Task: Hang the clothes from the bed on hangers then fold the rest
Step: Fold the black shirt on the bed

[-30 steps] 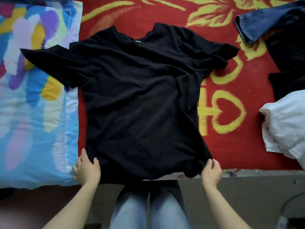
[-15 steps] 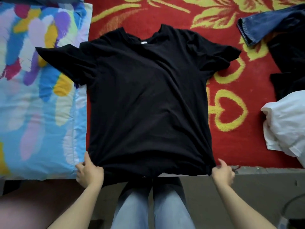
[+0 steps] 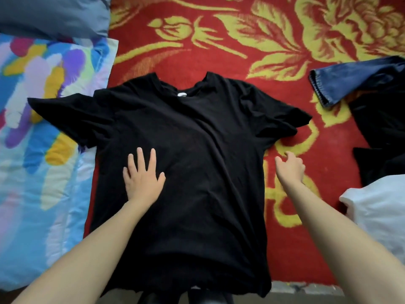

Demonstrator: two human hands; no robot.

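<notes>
Lying flat on the red blanket (image 3: 219, 51), the black T-shirt (image 3: 197, 183) is pressed by the left hand (image 3: 142, 178), fingers spread; the right hand (image 3: 290, 166), loosely curled and empty, is held just beside its edge.

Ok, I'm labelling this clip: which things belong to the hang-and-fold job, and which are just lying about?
Job: black T-shirt, left hand flat on it, right hand beside it, blue jeans, black garment, white garment.
Lying about: colourful pillow, grey pillow, red floral blanket.
</notes>
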